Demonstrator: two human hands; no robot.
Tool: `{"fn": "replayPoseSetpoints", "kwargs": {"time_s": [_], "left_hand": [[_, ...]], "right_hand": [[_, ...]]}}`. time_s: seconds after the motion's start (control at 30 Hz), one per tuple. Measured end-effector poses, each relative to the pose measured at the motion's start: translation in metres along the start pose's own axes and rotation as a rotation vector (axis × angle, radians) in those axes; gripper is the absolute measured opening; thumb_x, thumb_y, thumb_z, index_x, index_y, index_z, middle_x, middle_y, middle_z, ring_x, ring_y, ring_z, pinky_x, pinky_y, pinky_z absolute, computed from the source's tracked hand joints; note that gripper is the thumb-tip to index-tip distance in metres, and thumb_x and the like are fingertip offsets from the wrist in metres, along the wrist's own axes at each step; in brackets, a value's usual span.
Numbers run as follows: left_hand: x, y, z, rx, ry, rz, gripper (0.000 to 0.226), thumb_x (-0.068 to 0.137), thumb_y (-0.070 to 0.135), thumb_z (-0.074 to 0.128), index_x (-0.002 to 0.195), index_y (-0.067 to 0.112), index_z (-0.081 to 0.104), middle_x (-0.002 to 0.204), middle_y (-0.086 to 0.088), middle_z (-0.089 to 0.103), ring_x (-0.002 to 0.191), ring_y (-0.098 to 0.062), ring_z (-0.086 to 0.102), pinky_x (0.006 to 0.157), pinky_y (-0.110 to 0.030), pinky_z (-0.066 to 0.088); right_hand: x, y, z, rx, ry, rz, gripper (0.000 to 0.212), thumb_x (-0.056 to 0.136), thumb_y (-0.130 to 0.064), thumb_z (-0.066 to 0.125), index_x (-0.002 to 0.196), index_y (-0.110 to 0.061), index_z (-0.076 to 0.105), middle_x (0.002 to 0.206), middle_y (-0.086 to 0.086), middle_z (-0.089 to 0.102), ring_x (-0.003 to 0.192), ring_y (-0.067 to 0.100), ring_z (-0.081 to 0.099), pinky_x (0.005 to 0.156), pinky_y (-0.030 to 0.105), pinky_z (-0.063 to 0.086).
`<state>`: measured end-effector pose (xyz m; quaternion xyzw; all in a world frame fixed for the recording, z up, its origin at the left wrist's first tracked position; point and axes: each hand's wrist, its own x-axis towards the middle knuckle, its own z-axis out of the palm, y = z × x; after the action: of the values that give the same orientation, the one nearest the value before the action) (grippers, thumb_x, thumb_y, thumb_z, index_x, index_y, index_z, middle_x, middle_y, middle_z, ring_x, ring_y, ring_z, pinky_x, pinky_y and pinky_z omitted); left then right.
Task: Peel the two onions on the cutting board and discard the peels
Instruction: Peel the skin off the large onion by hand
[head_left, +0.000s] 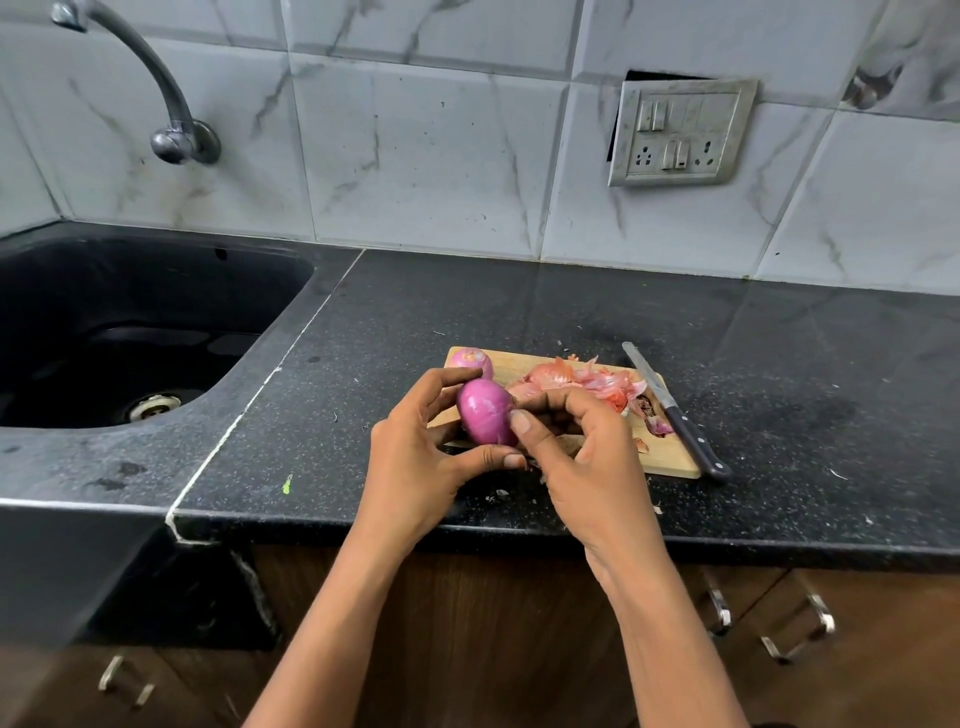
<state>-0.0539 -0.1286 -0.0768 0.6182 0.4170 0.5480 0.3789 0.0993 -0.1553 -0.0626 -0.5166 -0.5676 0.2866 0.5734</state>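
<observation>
left hand (415, 441) grips an onion (485, 410) over the board (670, 460) while the right hand (582, 452) pinches at its end; the other onion (470, 358) sits at the board's far corner. the slick onion could slip and roll off the table (805, 374), or a hand could knock the peels (587, 382) toward the knife (675, 410).

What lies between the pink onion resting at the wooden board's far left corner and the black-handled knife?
A loose heap of pink-orange onion peels on the wooden cutting board, shown in the head view.
</observation>
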Motion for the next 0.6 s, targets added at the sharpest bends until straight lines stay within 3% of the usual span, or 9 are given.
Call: {"fn": "replayPoseSetpoints", "kwargs": {"time_s": [0.17,0.37,0.47,0.6], "left_hand": [[0.001,-0.003,0.001,-0.006,-0.001,0.007,0.076,0.055,0.015,0.098,0.123,0.023,0.064,0.116,0.005,0.074,0.106,-0.014,0.073,0.092,-0.039,0.06],[0.0,-0.002,0.001,0.003,0.003,0.031,0.076,0.053,0.022,0.097,0.123,0.024,0.065,0.115,0.006,0.074,0.104,-0.013,0.074,0.091,-0.035,0.061],[-0.001,0.0,0.001,-0.015,0.007,0.015,0.075,0.055,0.016,0.097,0.123,0.023,0.065,0.116,0.005,0.074,0.101,-0.013,0.075,0.09,-0.036,0.061],[0.001,0.001,-0.002,-0.129,0.083,-0.071,0.076,0.05,0.027,0.098,0.118,0.028,0.065,0.116,0.001,0.074,0.098,-0.02,0.076,0.091,-0.045,0.06]], "right_hand": [[0.002,-0.002,0.004,-0.032,0.014,-0.019,0.01,0.086,-0.012,0.079,0.092,-0.018,0.074,0.091,-0.006,0.074,0.086,0.01,0.07,0.078,0.036,0.06],[0.0,-0.006,0.004,-0.199,-0.027,-0.061,0.012,0.09,-0.013,0.073,0.085,-0.024,0.07,0.086,-0.014,0.069,0.089,0.003,0.064,0.078,0.027,0.053],[-0.001,-0.005,0.002,-0.256,-0.078,-0.054,0.008,0.095,-0.019,0.067,0.09,-0.024,0.066,0.089,-0.012,0.067,0.089,0.004,0.062,0.082,0.034,0.053],[0.001,0.0,-0.012,-0.255,0.097,0.009,0.011,0.099,-0.018,0.062,0.101,-0.027,0.066,0.103,-0.012,0.066,0.098,0.005,0.062,0.091,0.039,0.054]]}}
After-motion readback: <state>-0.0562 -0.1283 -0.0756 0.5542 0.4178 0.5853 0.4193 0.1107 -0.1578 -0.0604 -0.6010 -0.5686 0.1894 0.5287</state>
